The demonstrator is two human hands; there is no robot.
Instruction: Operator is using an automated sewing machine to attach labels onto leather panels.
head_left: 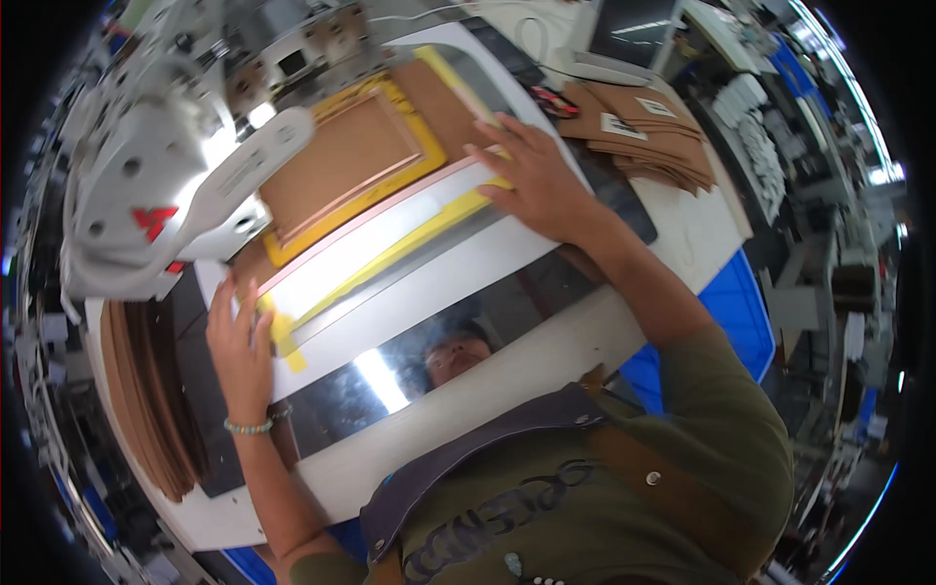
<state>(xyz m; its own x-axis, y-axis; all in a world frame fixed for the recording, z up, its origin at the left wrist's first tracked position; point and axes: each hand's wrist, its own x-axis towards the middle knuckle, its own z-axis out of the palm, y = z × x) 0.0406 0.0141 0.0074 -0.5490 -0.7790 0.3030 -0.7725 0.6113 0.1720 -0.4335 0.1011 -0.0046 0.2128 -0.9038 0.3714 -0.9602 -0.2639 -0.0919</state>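
My left hand (240, 341) lies with its fingers stretched out on the near left corner of a flat white template (356, 249), beside its strips of yellow tape. At the template's right end my right hand (536, 180) rests with fingers spread over the taped edge. Neither hand grips anything. Between and beyond them is brown fabric (341, 161), partly under the template. A yellow-edged rectangular frame (434, 141) sits on the fabric, below the head of a white sewing machine (127, 185). The machine's arm hides the frame's left part.
Brown fabric pieces stand stacked (146, 390) at the left; another pile (648, 132) with white labels lies at the right. Near it are a small red-and-black tool (554, 101) and a screen unit (629, 39). A glossy dark plate (439, 361) crosses the table front. A blue bin (746, 312) stands right.
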